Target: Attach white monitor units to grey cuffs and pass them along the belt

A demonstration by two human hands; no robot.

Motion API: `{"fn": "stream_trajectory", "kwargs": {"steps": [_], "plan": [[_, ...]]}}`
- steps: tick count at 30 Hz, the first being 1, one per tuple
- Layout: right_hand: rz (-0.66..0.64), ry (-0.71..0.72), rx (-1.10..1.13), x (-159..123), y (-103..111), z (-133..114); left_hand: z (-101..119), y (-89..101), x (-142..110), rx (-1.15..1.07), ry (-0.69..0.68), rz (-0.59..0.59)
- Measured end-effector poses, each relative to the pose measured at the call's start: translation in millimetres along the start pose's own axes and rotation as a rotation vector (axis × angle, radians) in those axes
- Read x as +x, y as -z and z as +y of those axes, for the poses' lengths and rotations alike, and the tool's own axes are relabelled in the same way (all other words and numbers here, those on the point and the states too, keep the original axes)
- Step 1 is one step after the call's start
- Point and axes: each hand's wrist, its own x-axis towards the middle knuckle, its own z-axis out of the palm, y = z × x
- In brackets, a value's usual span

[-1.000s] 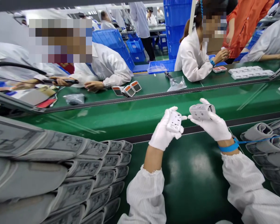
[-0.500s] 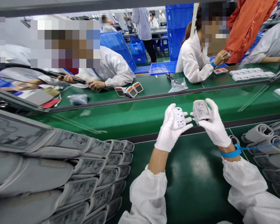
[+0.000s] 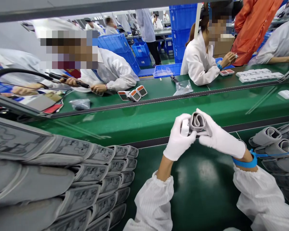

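My gloves (image 3: 178,141): white cloth, matt
Cuff I hold (image 3: 197,122): grey fabric, matt
Belt at 6 o'clock (image 3: 202,189): green, smooth, glossy
Crates at 12 o'clock (image 3: 183,19): blue plastic

a rolled grey fabric cuff (image 3: 197,122) touching a small white device (image 3: 184,128)

L white-gloved hand (image 3: 178,138) & R white-gloved hand (image 3: 220,136) were apart, now meet just above the black edge strip of the green tabletop (image 3: 154,142). White plastic unit (image 3: 185,127) in L hand no longer shows its face, now turned edge-on & butted against the grey fabric cuff roll (image 3: 197,122) held by R hand. Roll has swung round, open end now facing the camera w/ inner fold showing. R hand now lies flatter, pointing across, & blue wrist strap (image 3: 245,163) has shifted lower & further right of the strip.
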Motion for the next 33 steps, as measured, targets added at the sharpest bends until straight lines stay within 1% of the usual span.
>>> {"fn": "stream_trajectory", "kwargs": {"steps": [1, 2, 3, 4, 6, 7, 8, 9, 11, 13, 15, 18, 20, 22, 26, 28, 30, 33], "plan": [[0.045, -0.014, 0.083, 1, 1, -2, 0, 1.0, 0, 0.031, -0.048, -0.056], [0.104, -0.013, 0.145, 3, 0, -3, 1, 1.6, 1, 0.016, -0.061, -0.091], [0.165, -0.002, 0.184, 5, -1, -4, 2, 1.5, 1, -0.044, -0.038, -0.093], [0.223, 0.017, 0.201, 7, -3, -4, 2, 0.8, 2, -0.144, 0.020, -0.061], [0.352, 0.096, 0.199, 12, -11, -3, 5, -1.8, 3, -0.403, 0.182, 0.055], [0.416, 0.145, 0.186, 13, -16, -3, 6, -3.6, 3, -0.522, 0.242, 0.116], [0.459, 0.189, 0.162, 14, -21, -2, 7, -5.6, 3, -0.610, 0.273, 0.165], [0.474, 0.224, 0.130, 15, -26, -1, 8, -7.7, 2, -0.658, 0.274, 0.197], [0.450, 0.251, 0.058, 15, -34, 2, 10, -11.9, -1, -0.656, 0.179, 0.256], [0.434, 0.244, -0.021, 14, -39, 5, 9, -15.0, -3, -0.584, 0.045, 0.281], [0.438, 0.245, -0.085, 12, -40, 7, 6, -15.9, -5, -0.507, -0.065, 0.283], [0.375, 0.250, -0.144, 11, -35, 7, 2, -13.0, -5, -0.421, -0.149, 0.252], [0.332, 0.255, -0.164, 11, -32, 5, 1, -8.7, -5, -0.375, -0.168, 0.210], [0.319, 0.256, -0.176, 11, -31, 4, 2, -3.2, -5, -0.333, -0.173, 0.152], [0.279, 0.273, -0.181, 11, -30, 4, 9, 7.6, -3, -0.178, -0.202, 0.001], [0.249, 0.287, -0.171, 10, -28, 5, 12, 9.4, -2, -0.127, -0.202, -0.036], [0.238, 0.285, -0.170, 8, -24, 5, 14, 8.3, -2, -0.143, -0.165, -0.044], [0.242, 0.229, -0.240, 4, -18, 0, 16, 7.4, -4, -0.168, -0.027, -0.098]]}}
